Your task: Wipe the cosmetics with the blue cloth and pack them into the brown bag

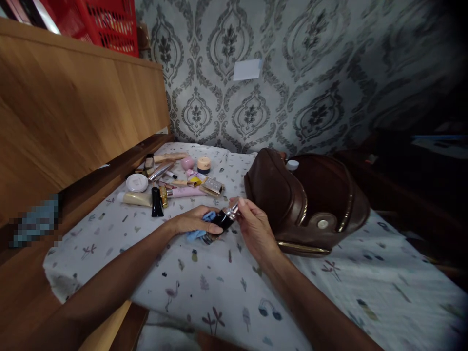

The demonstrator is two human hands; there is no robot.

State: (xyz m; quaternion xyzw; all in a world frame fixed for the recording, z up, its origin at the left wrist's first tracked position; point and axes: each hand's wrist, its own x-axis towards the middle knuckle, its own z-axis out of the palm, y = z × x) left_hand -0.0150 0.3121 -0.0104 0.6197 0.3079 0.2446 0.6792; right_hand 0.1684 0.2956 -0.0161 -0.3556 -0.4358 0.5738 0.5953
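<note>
patterned grey wallpaper (250, 105) rises behind a white printed sheet (223, 282), where the work is laid out. near the middle, just left of a brown bag (268, 180), a black bottle (224, 222) with a silver top is held tilted between both hands. the left hand (195, 219) has its fingers closed around the bottle's lower part, with a blue cloth (197, 233) bunched in the same grip; the right hand (256, 226) has its fingertips pinched on the silver top. as for progress, the bottle looks like a piece in the middle of being handled, not yet set down. beyond the left hand lie a white compact (137, 183), a black tube (157, 201), a pink tube (186, 192) and a cream jar (204, 165), among other cosmetics, all out of the bag and out of hand (whether any has had its turn, i cannot tell). the bag gapes open, a small white item (292, 165) showing at its mouth, so packing seems unfinished, if packing it is.
</note>
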